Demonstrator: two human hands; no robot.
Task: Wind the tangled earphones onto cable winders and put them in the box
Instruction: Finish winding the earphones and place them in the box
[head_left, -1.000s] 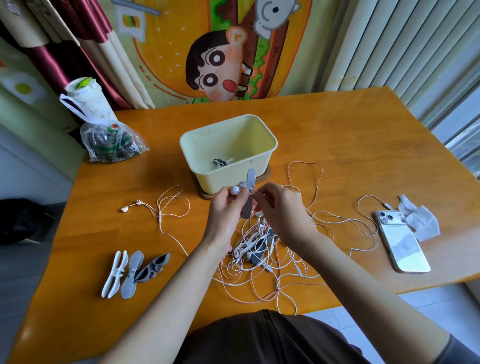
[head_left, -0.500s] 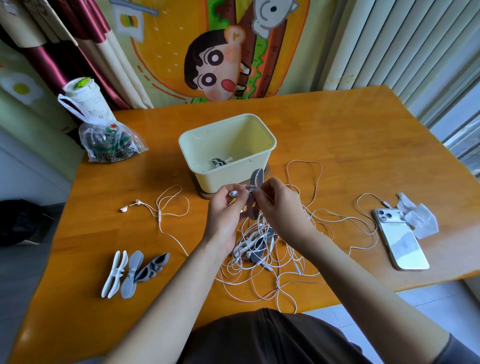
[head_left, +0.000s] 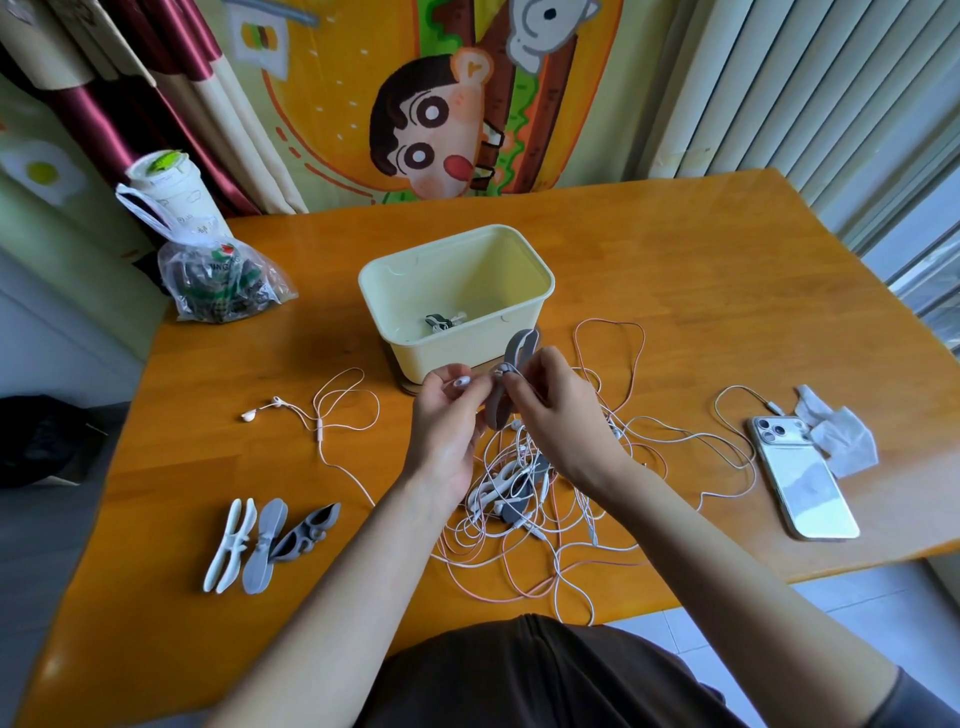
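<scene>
Both hands are up just in front of the cream box (head_left: 415, 347). Left hand (head_left: 445, 421) is curled, pinching a white earbud (head_left: 460, 382). Right hand (head_left: 563, 410) pinches the cord against the middle of an upright grey cable winder (head_left: 521, 347). Tangled earphones (head_left: 550, 499) sit on the table (head_left: 675, 291) underneath, and one wound set (head_left: 441, 322) is already in the box.

**Winders, wires and the rest, by the count**

Three cable winders lie in a row on the surface (head_left: 675, 291): one white winder (head_left: 230, 545), one pale grey winder (head_left: 265, 545) and one dark winder (head_left: 306, 530). A fourth, the grey winder (head_left: 514, 358), is pinched by the right hand (head_left: 561, 415). The left hand (head_left: 447, 421) pinches one earbud (head_left: 461, 382). One box (head_left: 441, 356) holds one wound winder (head_left: 439, 322). The tangle (head_left: 545, 519) hides what look like two more winders, and its earphones cannot be counted. There is also one loose earbud (head_left: 251, 414), one phone (head_left: 802, 483), one tissue (head_left: 841, 441), one bag (head_left: 223, 280) and one cup (head_left: 171, 192).
</scene>
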